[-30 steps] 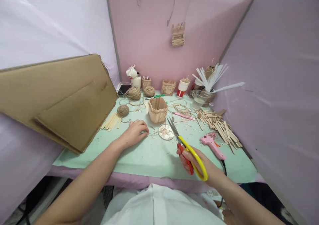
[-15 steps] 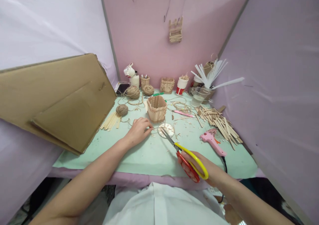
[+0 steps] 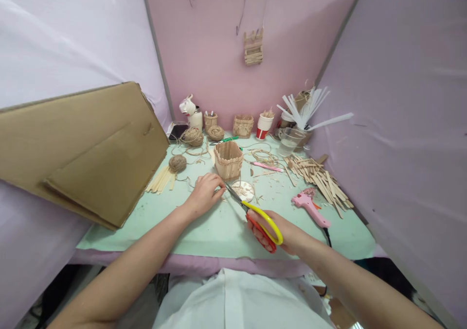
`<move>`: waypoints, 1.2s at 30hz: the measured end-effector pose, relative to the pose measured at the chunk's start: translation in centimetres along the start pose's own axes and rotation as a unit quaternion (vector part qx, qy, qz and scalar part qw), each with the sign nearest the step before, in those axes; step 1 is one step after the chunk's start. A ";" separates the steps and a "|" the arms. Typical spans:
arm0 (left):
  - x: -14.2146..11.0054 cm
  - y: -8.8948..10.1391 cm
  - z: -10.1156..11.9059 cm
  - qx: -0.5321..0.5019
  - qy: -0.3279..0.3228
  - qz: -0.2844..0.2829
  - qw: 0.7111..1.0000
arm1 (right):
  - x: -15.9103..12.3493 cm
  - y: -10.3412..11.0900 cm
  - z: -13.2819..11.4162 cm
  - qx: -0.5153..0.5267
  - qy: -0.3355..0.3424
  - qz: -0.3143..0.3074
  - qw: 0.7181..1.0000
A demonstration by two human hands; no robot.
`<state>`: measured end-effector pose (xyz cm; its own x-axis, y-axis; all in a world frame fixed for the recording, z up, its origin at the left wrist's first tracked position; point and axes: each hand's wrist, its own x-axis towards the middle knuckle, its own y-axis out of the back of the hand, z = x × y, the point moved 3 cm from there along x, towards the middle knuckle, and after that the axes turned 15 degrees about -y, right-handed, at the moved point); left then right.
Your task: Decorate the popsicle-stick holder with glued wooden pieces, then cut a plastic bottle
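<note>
My right hand grips scissors with one yellow and one red handle. Their blades point up and left, the tips right by the fingers of my left hand. That hand rests low over the table, fingers closed on a thin strand of twine; its fingertips are partly hidden. Just beyond stands a wooden-stick basket with a braided twine rim. A round white disc with wood scraps on it lies in front of the basket, partly behind the blades.
A pink glue gun and a pile of wooden sticks lie at right. Twine balls and pale sticks are at left, beside a large cardboard sheet. A pink pen-like tool lies behind the disc.
The scissors have moved left, from over the table's right-centre to my left fingertips, their blades now closer together. My left hand has shifted slightly right, its fingers drawn together at the twine.
</note>
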<state>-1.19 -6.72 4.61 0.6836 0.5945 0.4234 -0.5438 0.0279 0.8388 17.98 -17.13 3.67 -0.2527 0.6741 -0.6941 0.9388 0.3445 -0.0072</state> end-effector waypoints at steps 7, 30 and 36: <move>0.1 0.0 0.1 -0.003 0.000 0.003 1.000 | 0.4 -0.4 -0.3 -0.032 0.027 0.002 0.999; -0.6 4.0 -5.5 0.110 0.093 0.025 0.989 | -4.6 4.9 -4.5 -0.149 0.076 0.122 0.978; 3.7 0.2 -7.1 -0.186 0.102 0.102 0.972 | 2.7 14.1 -12.7 -0.396 0.099 0.504 0.761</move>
<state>-2.21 1.23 3.88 0.4532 0.7645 0.4584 -0.8221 0.1598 0.5464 27.58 -2.15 10.85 0.3985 0.9150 0.0631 0.2630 -0.1799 0.9479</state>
